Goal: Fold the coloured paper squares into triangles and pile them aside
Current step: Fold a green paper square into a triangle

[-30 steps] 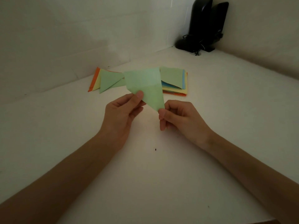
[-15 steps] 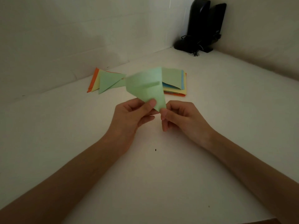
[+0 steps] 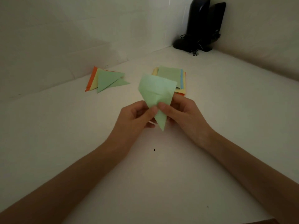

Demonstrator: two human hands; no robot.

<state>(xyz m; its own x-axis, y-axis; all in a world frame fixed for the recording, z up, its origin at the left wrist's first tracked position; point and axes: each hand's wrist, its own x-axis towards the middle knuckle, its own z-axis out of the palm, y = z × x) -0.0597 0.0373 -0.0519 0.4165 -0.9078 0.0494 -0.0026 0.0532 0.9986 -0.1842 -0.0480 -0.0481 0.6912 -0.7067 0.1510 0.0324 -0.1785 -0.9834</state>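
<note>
I hold a partly folded green paper (image 3: 156,90) above the middle of the white table, its point hanging down. My left hand (image 3: 137,118) pinches its left side with thumb and fingers. My right hand (image 3: 182,113) pinches its right side, the thumb on the front and the fingers behind the sheet. Both thumbs meet near the paper's centre fold. A pile of folded triangles (image 3: 106,80), green on top of yellow and orange, lies at the back left. A stack of flat coloured squares (image 3: 169,75), green on top, lies behind the held paper.
Two black speakers (image 3: 200,25) with a cable stand in the far corner where the walls meet. The white table (image 3: 226,97) runs to walls at the back and right. A small dark speck (image 3: 154,149) lies near my forearms.
The paper has turned from lying sideways to pointing down. Both hands have drawn together, and my right thumb now pinches the sheet's middle next to my left thumb.
</note>
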